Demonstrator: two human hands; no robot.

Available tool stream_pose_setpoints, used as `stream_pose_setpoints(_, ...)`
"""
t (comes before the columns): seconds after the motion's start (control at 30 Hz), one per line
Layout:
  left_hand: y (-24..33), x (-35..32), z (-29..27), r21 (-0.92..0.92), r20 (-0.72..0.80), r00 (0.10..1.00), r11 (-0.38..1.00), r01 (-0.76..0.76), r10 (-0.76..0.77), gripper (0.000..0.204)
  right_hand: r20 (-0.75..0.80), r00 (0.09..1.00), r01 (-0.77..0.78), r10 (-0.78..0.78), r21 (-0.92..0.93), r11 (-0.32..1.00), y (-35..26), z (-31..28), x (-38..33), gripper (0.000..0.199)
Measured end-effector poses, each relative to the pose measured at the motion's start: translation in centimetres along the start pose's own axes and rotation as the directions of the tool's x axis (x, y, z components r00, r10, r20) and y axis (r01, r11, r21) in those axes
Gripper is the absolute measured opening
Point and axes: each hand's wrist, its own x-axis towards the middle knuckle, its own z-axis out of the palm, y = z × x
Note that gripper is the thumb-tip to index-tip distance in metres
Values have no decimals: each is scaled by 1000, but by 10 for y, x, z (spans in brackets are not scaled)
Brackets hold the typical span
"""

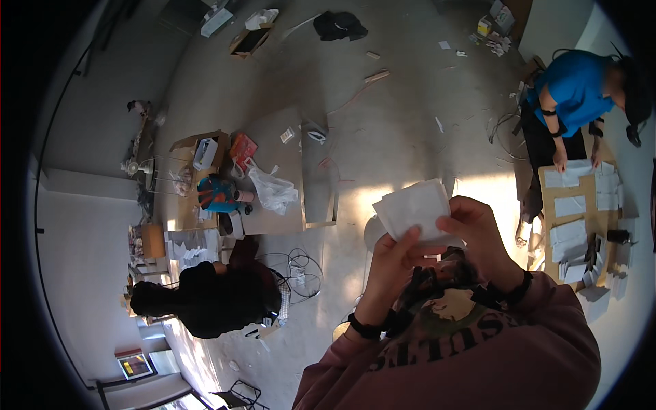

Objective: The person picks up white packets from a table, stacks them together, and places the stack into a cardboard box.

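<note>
A small stack of white paper sheets [415,208] is held up in front of my chest, its pieces slightly fanned at the upper edge. My left hand [391,265] grips the lower left edge, thumb laid over the front. From the right, my right hand [473,227] pinches the same stack, its thumb on the front near the right edge. Both hands are closed on the paper. Whether the pieces are flat sheets or envelopes, I cannot tell. Dark bands circle both my wrists.
At right, a person in blue [577,89] leans over a table [570,190] with white papers. A person in black [222,301] sits at left by a paper-strewn table. A cardboard-coloured table [270,217] bears a white plastic bag [273,190]. Cables [301,273] and scraps litter the floor.
</note>
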Motion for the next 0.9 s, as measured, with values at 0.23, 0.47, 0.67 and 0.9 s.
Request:
stream_pose_setpoints(0.23,28,48,37,291,-112,937,912,-289,332,23,67,968,251,-242,-258,933,-40,-26,73,12)
stream_pose_setpoints(0.47,45,74,47,431,-166,943,882,-194,288,20,76,973,228,-216,-231,946,-63,-43,102,14)
stream_pose_setpoints(0.67,58,89,47,303,-84,950,916,-264,302,23,28,959,278,-280,-257,926,-65,-48,106,12)
stream_pose_setpoints(0.9,73,90,35,149,-16,942,932,-330,336,47,-44,931,344,-361,-213,914,-82,-24,107,16)
